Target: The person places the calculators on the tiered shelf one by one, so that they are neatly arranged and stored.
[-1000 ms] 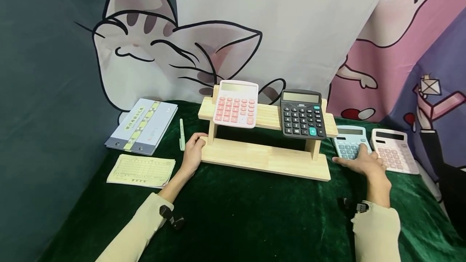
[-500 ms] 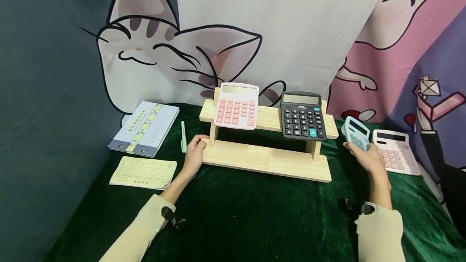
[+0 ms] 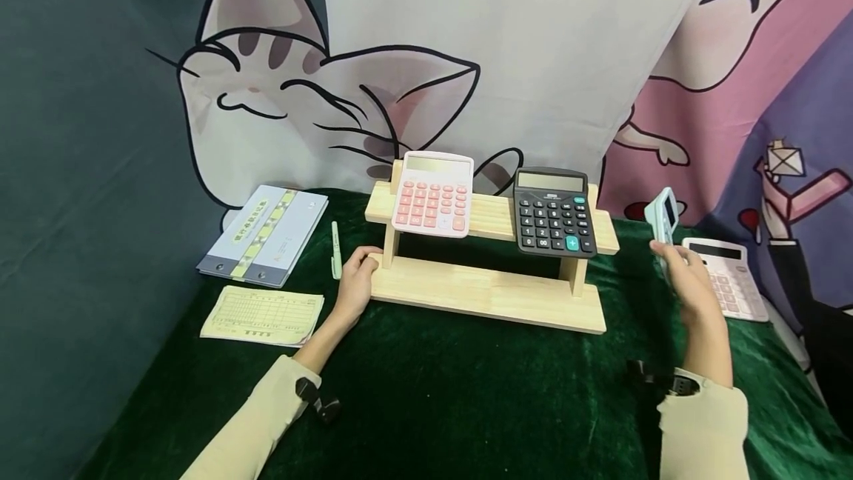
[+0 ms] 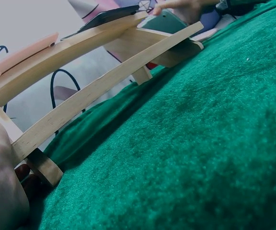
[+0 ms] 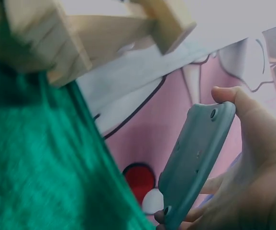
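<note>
Aloft, teal calculator [image 5: 193, 160], marking [image 5: 198, 154] illegible

The head view looks forward and down over the whole wooden rack [image 3: 486, 287]; the left wrist view — low, close, tilted — looks along it; the right one, also close, faces a pale-blue calculator [image 5: 195, 146]. Both share the rack's right end.

The black calculator [image 3: 554, 206] shows numbers, among them 7, 4, 1, 0 and 00, and a plus sign on its teal key [image 3: 571, 243]. On the blue-grey book [image 3: 283, 232] stand Chinese characters, too small to read.
</note>
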`<state>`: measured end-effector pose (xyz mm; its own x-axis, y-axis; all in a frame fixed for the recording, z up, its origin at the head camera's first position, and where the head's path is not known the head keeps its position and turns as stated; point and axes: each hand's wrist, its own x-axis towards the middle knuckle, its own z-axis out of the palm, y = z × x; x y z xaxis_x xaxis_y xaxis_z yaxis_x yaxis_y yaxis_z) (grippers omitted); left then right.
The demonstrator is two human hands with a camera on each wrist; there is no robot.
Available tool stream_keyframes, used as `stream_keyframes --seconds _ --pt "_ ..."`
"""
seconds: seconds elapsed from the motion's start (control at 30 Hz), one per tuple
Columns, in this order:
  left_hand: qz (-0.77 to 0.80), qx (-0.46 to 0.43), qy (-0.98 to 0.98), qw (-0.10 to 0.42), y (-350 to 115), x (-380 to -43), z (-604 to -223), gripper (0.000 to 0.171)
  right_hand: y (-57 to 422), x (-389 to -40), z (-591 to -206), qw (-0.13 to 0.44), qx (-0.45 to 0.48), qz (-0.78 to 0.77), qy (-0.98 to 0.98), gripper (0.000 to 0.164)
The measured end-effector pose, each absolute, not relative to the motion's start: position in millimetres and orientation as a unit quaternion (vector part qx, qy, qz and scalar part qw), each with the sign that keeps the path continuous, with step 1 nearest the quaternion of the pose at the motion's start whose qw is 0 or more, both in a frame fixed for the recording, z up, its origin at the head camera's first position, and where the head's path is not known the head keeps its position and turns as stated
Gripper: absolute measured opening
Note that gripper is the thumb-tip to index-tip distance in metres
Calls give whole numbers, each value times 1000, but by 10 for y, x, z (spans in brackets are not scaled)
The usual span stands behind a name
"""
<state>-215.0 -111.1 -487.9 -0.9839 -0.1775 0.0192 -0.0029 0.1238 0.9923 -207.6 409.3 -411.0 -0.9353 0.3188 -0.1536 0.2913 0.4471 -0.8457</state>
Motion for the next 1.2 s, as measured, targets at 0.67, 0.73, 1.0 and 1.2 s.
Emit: stream_keyframes --seconds 0.67,0.73,1.0,1.2 --pt "-655 63 -750 70 -1111 -2158 -4882 30 3532 -1654 -3326 112 -56 623 -772 71" --pt "-655 62 -750 72 -1114 -2165 -4886 30 3468 -1621 -3282 119 -37 630 -767 70" --pt "-651 66 -753 68 -1120 -2161 -4878 31 3158 -1511 -3193 164 76 624 -760 64" --pt "-654 63 -750 72 -1108 -2158 -4886 30 2859 -1431 -3153 162 106 548 -814 67"
